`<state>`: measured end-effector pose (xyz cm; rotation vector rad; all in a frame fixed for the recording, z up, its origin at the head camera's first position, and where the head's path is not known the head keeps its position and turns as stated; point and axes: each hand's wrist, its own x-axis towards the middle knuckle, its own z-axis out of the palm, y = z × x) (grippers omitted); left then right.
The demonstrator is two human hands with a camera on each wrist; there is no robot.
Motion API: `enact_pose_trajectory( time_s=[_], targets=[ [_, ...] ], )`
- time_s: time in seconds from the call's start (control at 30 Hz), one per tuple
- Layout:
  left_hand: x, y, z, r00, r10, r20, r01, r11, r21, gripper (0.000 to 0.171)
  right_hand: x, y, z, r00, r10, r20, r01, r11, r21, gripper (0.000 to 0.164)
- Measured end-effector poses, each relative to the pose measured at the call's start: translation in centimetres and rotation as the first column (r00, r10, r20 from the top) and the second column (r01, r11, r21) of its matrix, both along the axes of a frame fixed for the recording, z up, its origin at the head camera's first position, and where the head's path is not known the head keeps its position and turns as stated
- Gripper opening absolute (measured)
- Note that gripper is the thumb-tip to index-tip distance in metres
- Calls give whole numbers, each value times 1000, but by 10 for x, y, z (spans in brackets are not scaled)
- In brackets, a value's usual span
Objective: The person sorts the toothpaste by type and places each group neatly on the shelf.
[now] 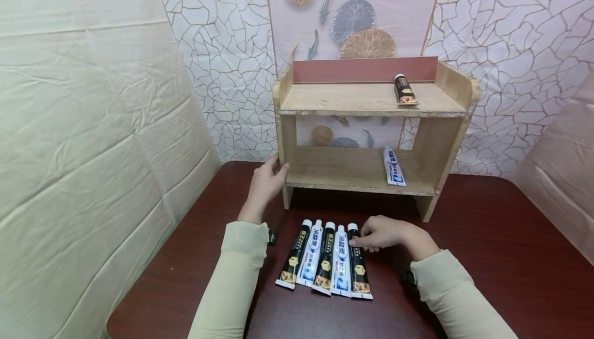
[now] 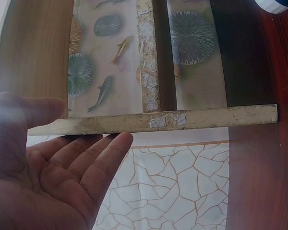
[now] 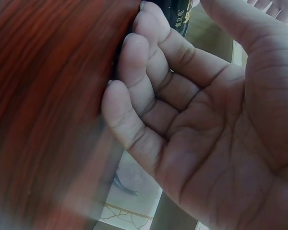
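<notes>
My left hand (image 1: pixel 265 184) holds the left side panel of a small two-tier wooden shelf (image 1: pixel 348 101), thumb on the inner side and fingers along the outer side. On the table, several black and white toothpaste tubes lie side by side in alternating colours, caps toward the shelf. At the right end of this row my right hand (image 1: pixel 387 232) grips a black toothpaste tube (image 1: pixel 359 272) near its cap, thumb across it and curled fingers on its right side. Beside it lies a white toothpaste tube (image 1: pixel 342 267). Little of the gripped tube (image 3: pixel 180 14) shows in the right wrist view.
Another black tube (image 1: pixel 405 90) lies on the top tier, toward the right. A white tube (image 1: pixel 394 167) is below it on the lower tier. The shelf stands on a dark red wooden table (image 1: pixel 501 246), with patterned cloth (image 1: pixel 223 61) behind.
</notes>
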<state>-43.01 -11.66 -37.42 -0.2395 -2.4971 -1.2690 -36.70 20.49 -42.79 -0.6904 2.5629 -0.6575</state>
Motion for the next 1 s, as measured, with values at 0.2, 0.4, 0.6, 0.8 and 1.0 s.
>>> enact_pose_trajectory(
  time_s=[0.2,0.4,0.6,0.8,1.0],
  targets=[
    [1,1,0,1000,3,-2,-3,1000,-3,54,3,-3,2,1000,-16,11,16,1000,5,41],
    [1,1,0,1000,-1,-10,1,1000,-3,54,6,-6,4,999,-28,18,27,999,28,42],
    [2,2,1,1000,2,-4,-2,1000,0,55,7,-9,2,998,-57,9,56,997,56,44],
    [2,3,1,1000,11,-11,-11,1000,-10,54,7,-11,1,995,-97,14,96,993,70,45],
    [1,3,0,1000,10,-9,-11,1000,-7,55,8,-11,2,995,-95,26,93,994,65,45]
  ],
)
